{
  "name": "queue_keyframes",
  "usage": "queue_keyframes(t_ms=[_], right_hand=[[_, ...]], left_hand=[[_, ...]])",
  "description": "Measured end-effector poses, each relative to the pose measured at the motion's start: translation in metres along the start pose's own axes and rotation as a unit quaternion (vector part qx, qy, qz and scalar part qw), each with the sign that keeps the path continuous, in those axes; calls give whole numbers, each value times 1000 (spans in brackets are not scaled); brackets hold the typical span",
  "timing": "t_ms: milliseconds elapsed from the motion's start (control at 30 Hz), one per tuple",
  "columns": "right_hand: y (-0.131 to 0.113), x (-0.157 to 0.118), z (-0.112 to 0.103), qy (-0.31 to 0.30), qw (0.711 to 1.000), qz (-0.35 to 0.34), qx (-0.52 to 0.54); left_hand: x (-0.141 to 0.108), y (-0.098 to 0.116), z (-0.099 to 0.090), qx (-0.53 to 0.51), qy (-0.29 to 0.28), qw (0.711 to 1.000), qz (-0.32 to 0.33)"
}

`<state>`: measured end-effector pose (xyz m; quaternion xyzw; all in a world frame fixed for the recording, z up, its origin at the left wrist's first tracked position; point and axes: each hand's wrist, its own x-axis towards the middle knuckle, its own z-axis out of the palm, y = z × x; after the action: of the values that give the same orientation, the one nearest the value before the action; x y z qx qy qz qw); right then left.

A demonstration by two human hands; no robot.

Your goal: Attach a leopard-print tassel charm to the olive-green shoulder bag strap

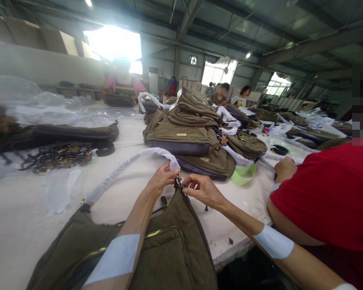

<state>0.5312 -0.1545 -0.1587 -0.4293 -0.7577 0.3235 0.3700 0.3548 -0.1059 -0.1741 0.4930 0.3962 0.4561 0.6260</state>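
An olive-green corduroy handbag [169,257] with gold zips lies on the table right in front of me. Its strap [115,171], wrapped in white paper, arches up from the bag's left corner to its right corner. My left hand [163,177] is closed on the wrapped strap end beside the gold hardware. My right hand [204,189] pinches a dark cord or small charm at the bag's top right corner; the fingers partly hide it. The two hands are almost touching. A dark zip pull [164,200] hangs just below my left hand.
Olive bags [181,137] are heaped beyond my hands. To the left lie leopard-print charms with black cords [59,157] and another bag [75,133] near clear plastic. A co-worker in a red shirt [326,193] sits close on my right. The table edge [232,253] runs below my right forearm.
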Motion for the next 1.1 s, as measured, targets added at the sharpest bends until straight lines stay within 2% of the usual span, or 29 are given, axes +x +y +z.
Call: queue_keyframes(t_ms=[67,267,467,667,867,967,1100], right_hand=[[-2,-4,3,-21,1000,6,3],[2,-5,15,35,998,49,19],[7,0,21,33,997,52,39],[7,2,18,60,998,22,2],[16,13,13,103,991,-25,-87],[22,21,9,107,992,-32,-51],[22,28,3,44,991,69,103]], left_hand=[[0,0,0,-15,-8,1000,2],[0,2,-1,-56,-27,998,5],[-1,3,-1,-103,-58,993,11],[-1,2,-2,-115,-70,991,18],[-1,2,-1,-71,-43,996,20],[-1,3,-1,-43,-33,998,10],[-1,4,0,-32,-23,999,-1]])
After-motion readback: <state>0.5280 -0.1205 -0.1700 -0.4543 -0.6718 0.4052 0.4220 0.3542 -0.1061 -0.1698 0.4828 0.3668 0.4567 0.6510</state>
